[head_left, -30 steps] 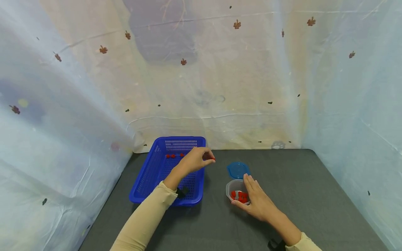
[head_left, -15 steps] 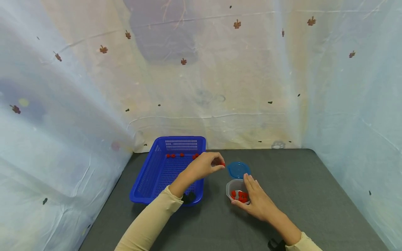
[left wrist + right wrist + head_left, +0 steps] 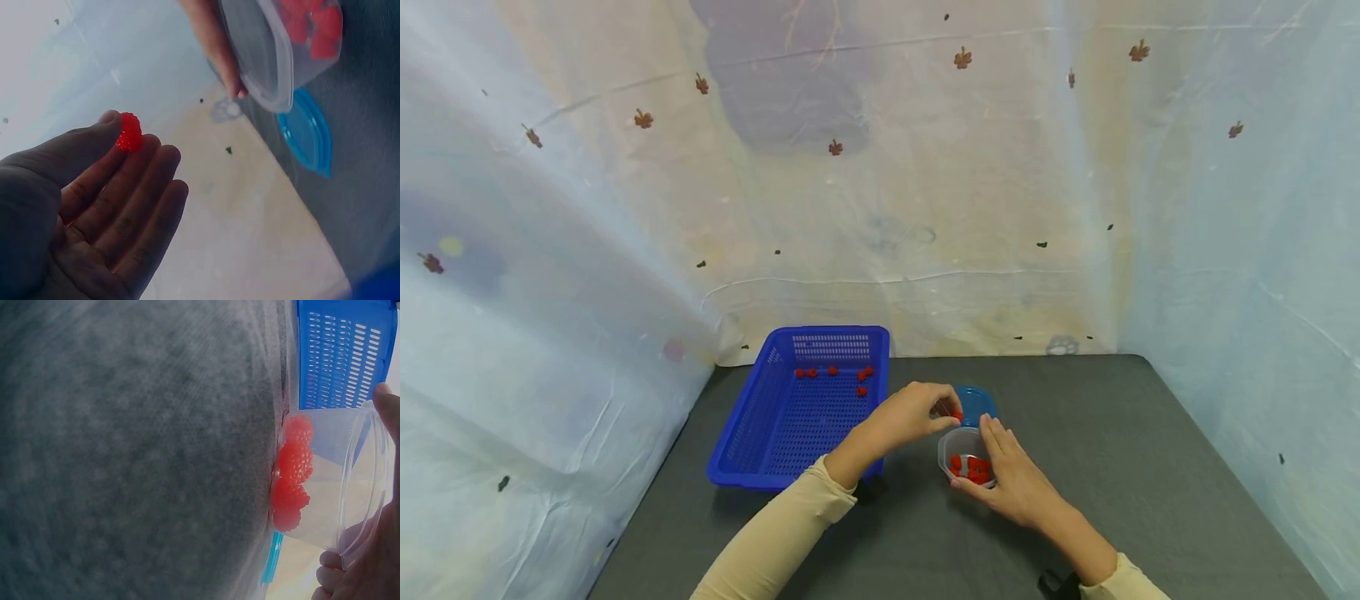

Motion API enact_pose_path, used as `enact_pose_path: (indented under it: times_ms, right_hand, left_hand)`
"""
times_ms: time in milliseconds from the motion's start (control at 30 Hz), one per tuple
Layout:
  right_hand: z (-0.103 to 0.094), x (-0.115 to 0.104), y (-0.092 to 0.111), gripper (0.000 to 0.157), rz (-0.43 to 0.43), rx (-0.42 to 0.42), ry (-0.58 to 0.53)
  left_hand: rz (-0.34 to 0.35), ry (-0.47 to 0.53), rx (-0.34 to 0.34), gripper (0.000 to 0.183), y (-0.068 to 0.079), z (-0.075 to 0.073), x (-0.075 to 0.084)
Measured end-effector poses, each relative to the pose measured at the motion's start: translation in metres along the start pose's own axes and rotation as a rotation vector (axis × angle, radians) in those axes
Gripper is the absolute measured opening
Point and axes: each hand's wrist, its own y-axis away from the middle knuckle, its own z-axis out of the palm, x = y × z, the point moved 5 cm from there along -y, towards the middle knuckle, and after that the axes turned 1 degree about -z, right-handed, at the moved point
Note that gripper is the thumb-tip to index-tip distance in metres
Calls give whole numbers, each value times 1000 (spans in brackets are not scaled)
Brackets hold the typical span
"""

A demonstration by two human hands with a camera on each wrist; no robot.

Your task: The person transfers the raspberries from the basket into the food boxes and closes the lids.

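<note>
A person's left hand (image 3: 917, 412) pinches one small, red, bumpy berry, raspberry-like and of a material I cannot tell (image 3: 129, 132), between thumb and fingertip, with the other fingers loosely extended. Half a second ago this hand was farther left, between the basket and the lid; now it has come right, its fingertips near the far left edge of a clear, eight-sided plastic tub (image 3: 946, 444). The berry is in the air, apart from the tub.

The right hand (image 3: 1015, 479) has stayed in place, holding the tub by its rim, thumb on the near side and fingers on the far side. The tub stands upright on a dark grey cloth-covered table (image 3: 1112, 467), with several red berries (image 3: 294, 462) on its floor. Just beyond it lies a translucent blue plastic lid (image 3: 977, 406), partly hidden by the left hand.

To the left sits a deep blue, rectangular, perforated plastic basket (image 3: 724, 467). Six more red berries (image 3: 832, 371) lie towards its far end, one of them plainer to see now that the left arm has moved. The change suggests a berry partway through a transfer: out of the basket, not yet in the tub, with others remaining behind.
</note>
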Motion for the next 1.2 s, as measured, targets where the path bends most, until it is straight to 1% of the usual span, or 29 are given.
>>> enact_pose_path:
  times_ms: [200,400,500,667,800,1067,1200]
  right_hand:
    - [1,-1,0,119,-2,-14,1]
    - [0,-1,-1,118,-7,-8,2]
    - [0,-1,-1,117,-11,-8,-3]
    - [0,-2,-1,116,-16,-10,-6]
    - [0,-1,0,116,-21,-2,-4]
    - [0,0,0,117,-15,9,7]
    - [1,1,0,119,-6,12,1]
  left_hand:
    - [-5,-49,-26,11,-2,15,2]
    - [-19,-97,-47,13,-3,28,4]
    - [-31,-98,-59,13,-3,35,4]
    - [-42,-59,-80,14,-2,41,3]
    - [-37,-51,-70,13,-1,37,5]
    - [-12,-50,-18,14,1,16,10]
    - [-12,-55,6,14,3,6,9]
